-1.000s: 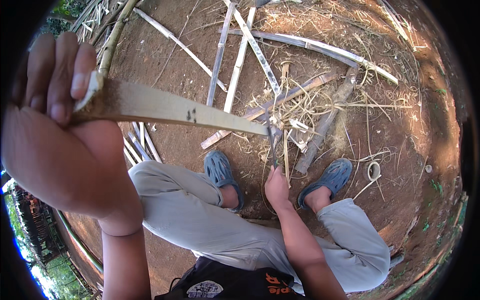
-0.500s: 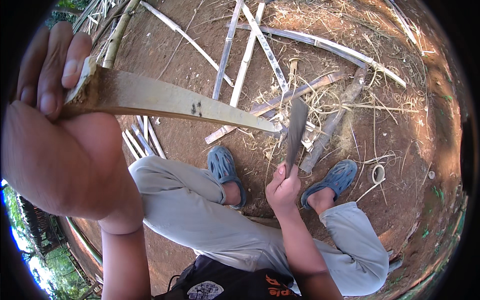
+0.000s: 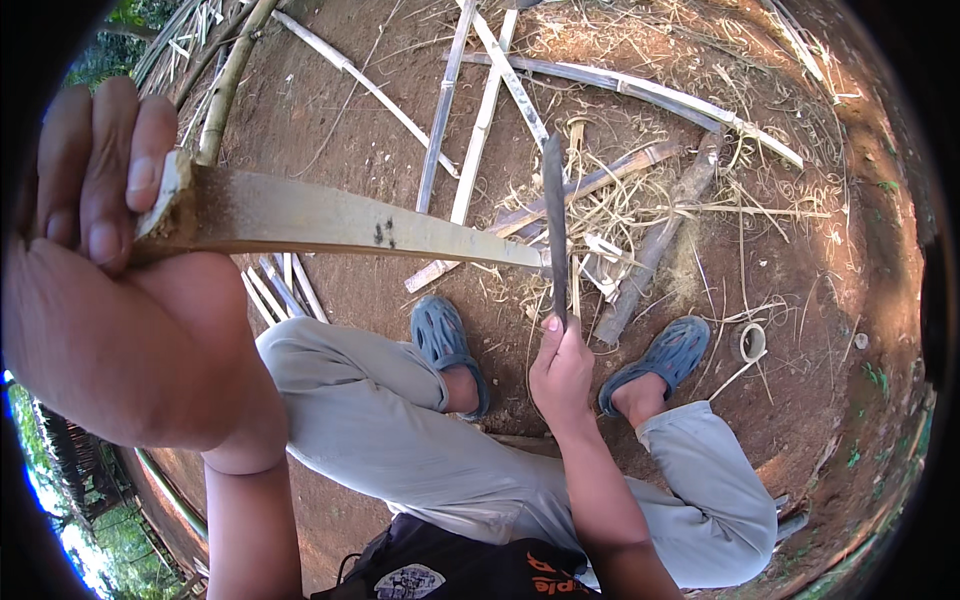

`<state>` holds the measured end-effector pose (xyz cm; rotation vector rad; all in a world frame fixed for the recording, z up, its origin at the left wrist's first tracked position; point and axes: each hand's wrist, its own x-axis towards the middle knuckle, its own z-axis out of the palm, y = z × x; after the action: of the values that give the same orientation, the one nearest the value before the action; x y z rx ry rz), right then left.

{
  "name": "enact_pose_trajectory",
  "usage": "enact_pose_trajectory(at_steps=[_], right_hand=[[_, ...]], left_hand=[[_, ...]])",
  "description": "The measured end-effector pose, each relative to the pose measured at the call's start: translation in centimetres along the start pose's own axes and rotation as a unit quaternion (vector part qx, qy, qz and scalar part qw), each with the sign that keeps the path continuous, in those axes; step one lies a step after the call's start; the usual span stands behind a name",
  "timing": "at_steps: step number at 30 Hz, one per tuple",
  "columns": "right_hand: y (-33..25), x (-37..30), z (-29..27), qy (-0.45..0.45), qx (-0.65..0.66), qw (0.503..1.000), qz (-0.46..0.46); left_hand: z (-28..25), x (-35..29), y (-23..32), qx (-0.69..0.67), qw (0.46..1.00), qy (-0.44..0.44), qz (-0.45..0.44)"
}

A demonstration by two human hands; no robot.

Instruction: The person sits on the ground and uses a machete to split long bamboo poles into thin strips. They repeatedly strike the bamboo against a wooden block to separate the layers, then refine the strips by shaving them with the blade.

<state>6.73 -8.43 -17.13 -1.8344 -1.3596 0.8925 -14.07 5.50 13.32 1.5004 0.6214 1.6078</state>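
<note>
Holding a long split bamboo strip (image 3: 330, 218) up close to the camera, our left hand (image 3: 120, 290) has its fingers (image 3: 115, 175) clamped over the near end. The strip runs out to the right, tapering to a thin tip. Our right hand (image 3: 562, 372) is lower and farther off, between our knees, with its fingers wrapped tight on the handle of a long dark knife (image 3: 553, 225).

What has changed within the last second is the blade. A second ago it lay low and was hard to pick out against the litter beside the strip's tip. Half a second ago it was raised and leaning to the right of the tip. Now it stands nearly upright, seen edge-on, and it crosses the strip's far tip; from this view blade and tip appear to touch, though we cannot be sure. The strip itself has tipped only slightly, its far end a little lower in the picture. We judge that the knife has been brought back to the bamboo's end, ready to bite into it.

Below, our legs in pale grey trousers (image 3: 420, 450) are bent, and our feet wear blue clogs (image 3: 445, 345). Bare brown earth (image 3: 340, 130) lies around, strewn with split bamboo poles (image 3: 480, 120) and pale shavings (image 3: 620, 210).
</note>
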Motion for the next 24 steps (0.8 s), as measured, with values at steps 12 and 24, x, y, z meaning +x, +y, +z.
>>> enact_pose_trajectory(at_steps=[12, 24], right_hand=[[7.2, -0.3, 3.9, -0.111, -0.17, 0.971, 0.126], [9.9, 0.2, 4.7, -0.077, -0.196, 0.972, 0.101]], left_hand=[[2.2, 0.6, -1.7, -0.017, 0.997, 0.031, 0.062], [5.1, 0.0, -2.9, 0.382, 0.9, 0.114, 0.179]])
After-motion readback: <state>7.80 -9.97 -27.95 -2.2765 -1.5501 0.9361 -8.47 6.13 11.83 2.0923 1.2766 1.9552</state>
